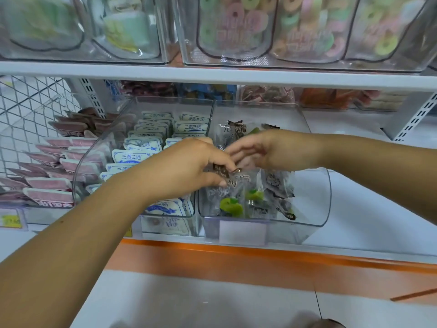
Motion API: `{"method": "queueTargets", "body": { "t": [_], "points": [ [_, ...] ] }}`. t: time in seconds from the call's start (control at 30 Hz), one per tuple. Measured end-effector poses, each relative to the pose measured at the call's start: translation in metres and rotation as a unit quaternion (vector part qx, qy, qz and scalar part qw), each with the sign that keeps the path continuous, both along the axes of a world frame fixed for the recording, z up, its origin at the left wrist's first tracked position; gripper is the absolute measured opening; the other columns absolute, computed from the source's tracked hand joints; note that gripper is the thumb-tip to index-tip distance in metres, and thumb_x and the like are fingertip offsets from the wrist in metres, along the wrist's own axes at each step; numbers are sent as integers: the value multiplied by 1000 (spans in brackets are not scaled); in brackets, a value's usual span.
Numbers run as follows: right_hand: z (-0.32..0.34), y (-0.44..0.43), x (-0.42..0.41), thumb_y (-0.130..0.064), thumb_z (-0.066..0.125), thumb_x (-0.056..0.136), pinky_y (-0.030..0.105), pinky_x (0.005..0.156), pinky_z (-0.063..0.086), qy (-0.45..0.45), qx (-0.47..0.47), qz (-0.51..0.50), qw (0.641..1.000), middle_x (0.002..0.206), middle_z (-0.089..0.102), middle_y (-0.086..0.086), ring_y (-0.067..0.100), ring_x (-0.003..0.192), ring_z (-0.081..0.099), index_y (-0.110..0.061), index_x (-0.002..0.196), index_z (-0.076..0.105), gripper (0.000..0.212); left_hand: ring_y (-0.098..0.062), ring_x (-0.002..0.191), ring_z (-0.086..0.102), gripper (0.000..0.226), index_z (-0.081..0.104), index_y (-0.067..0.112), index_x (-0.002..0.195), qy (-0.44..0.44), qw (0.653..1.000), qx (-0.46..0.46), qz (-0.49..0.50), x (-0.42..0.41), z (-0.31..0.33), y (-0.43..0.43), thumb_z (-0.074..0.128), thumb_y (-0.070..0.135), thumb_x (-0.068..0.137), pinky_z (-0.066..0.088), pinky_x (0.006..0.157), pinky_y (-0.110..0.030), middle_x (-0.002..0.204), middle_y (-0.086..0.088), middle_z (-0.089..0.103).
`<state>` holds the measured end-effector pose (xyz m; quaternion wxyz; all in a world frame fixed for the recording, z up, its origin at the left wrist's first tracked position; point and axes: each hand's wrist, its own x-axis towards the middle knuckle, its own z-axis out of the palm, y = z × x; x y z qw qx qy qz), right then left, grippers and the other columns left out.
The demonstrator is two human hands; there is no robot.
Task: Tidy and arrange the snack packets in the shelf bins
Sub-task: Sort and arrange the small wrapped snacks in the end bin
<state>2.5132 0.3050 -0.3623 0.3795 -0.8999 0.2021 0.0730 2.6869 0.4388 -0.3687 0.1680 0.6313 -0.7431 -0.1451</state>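
Note:
A clear plastic bin (314,200) on the shelf holds several transparent snack packets (250,197) with dark print and green pieces inside. Both my hands are over this bin. My left hand (189,166) pinches a dark-printed packet (223,172) between thumb and fingers. My right hand (262,150) reaches in from the right with its fingers curled on the same cluster of packets; its fingertips are blurred. To the left, a second clear bin (94,157) holds rows of white and blue packets (142,143).
A wire basket (30,110) at far left holds pink packets (49,183). Above, a white shelf (212,76) carries clear bins of ring candies (236,27). More bins stand at the back. An orange strip (236,256) runs along the shelf's front edge.

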Motion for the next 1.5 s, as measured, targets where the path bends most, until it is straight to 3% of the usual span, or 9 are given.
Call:
{"method": "queueTargets", "body": {
  "t": [0.07, 0.17, 0.43, 0.57, 0.73, 0.87, 1.13, 1.3, 1.5],
  "points": [
    [1, -7, -10, 12, 46, 91, 14, 61, 47, -25, 24, -56, 998, 105, 66, 9, -4, 69, 62, -13, 119, 60, 41, -11, 85, 57, 27, 71, 36, 107, 13, 999, -48, 19, 5, 8, -1, 75, 31, 80, 45, 80, -30, 91, 9, 57],
    [1, -12, -32, -9, 55, 90, 10, 64, 42, -66, -162, -55, 983, 76, 67, -20, -8, 70, 61, -35, 82, 61, 28, -16, 93, 59, 31, 71, 29, 111, 19, 994, -96, 52, 11, 13, -9, 75, 30, 81, 45, 85, -32, 97, 3, 64],
    [-1, 1, -56, -49, 53, 81, 12, 70, 43, -32, -273, 26, 961, 73, 65, -24, -10, 68, 59, -29, 75, 73, 29, -15, 87, 58, 34, 68, 28, 118, -1, 995, -77, 58, 10, 1, -24, 72, 30, 84, 44, 79, -28, 89, 5, 63],
    [-11, 13, -32, -27, 61, 93, 5, 81, 43, 0, -169, 106, 980, 111, 69, -21, -14, 94, 60, -30, 116, 70, 25, -14, 89, 56, 35, 68, 28, 117, -13, 997, -63, 45, 5, -1, -29, 73, 29, 83, 38, 73, -24, 99, -1, 67],
    [-17, 19, -15, -29, 63, 92, -2, 66, 38, -63, -276, 137, 949, 95, 74, -12, -9, 88, 57, -27, 118, 69, 27, -10, 83, 51, 36, 67, 28, 119, -2, 995, -77, 59, 7, -4, -30, 72, 29, 84, 31, 68, -20, 102, -1, 66],
    [-35, 29, -12, -18, 56, 96, 26, 98, 46, -12, -166, 198, 966, 131, 61, -4, 7, 118, 57, -21, 129, 62, 33, -7, 78, 47, 36, 66, 27, 121, -4, 993, -96, 64, 9, -5, -32, 71, 29, 85, 28, 62, -18, 90, 8, 58],
    [-59, 9, 9, -46, 49, 94, 48, 118, 2, 218, -403, 333, 824, 161, -2, -13, 18, 148, -2, -56, 145, 9, 65, -12, 98, 57, 32, 68, 27, 117, -9, 995, -77, 66, 16, -6, -34, 70, 30, 85, 38, 80, -22, 112, 2, 68],
    [-40, 9, 9, -58, 54, 88, 32, 95, 30, 286, -368, 267, 843, 145, 30, -10, 14, 134, 20, -60, 143, 9, 70, -14, 89, 61, 26, 70, 30, 110, 1, 996, -73, 49, 23, -8, -32, 72, 32, 84, 39, 74, -24, 99, 4, 70],
    [-31, 3, 9, -66, 51, 85, 39, 116, -3, 278, -431, 232, 827, 154, 24, -20, 14, 144, 15, -54, 144, 21, 67, -8, 82, 60, 24, 71, 31, 106, -8, 997, -60, 38, 22, -3, -27, 73, 33, 82, 40, 70, -20, 88, 13, 66]
  ]
}}
